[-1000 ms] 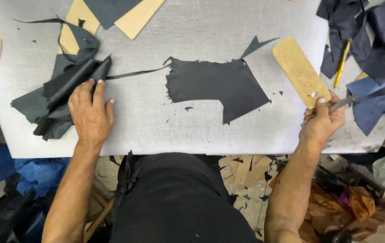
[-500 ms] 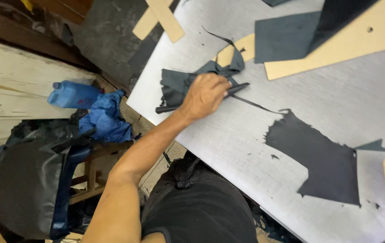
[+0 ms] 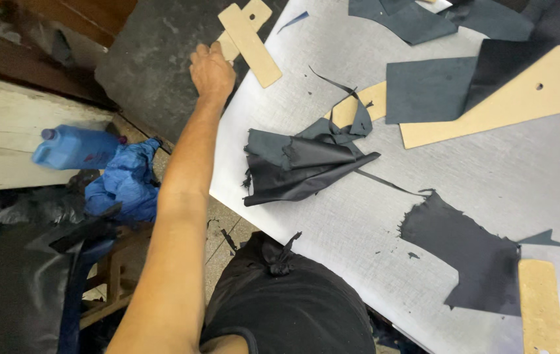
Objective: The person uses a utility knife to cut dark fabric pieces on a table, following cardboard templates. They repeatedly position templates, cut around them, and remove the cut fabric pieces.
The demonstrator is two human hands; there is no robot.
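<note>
My left hand (image 3: 212, 71) is stretched far out to the table's left corner. Its fingertips rest on the lower of two crossed tan cardboard templates (image 3: 251, 43); whether it grips that template is unclear. Nearer to me, a crumpled pile of dark leather scraps (image 3: 301, 164) lies on the grey table (image 3: 358, 223). A flat cut piece of dark leather (image 3: 471, 254) lies to the right of the pile. My right hand is out of view.
A large tan pattern board (image 3: 522, 98) with a dark leather piece (image 3: 427, 88) over it lies at the back right. A tan oval template (image 3: 542, 308) sits near the front right. On the floor to the left are a blue bottle (image 3: 73, 147) and blue cloth (image 3: 126, 180).
My left hand has left the scrap pile and reached forward to the tan templates at the table's corner. The view has swung further left, so the right hand is gone from sight.
</note>
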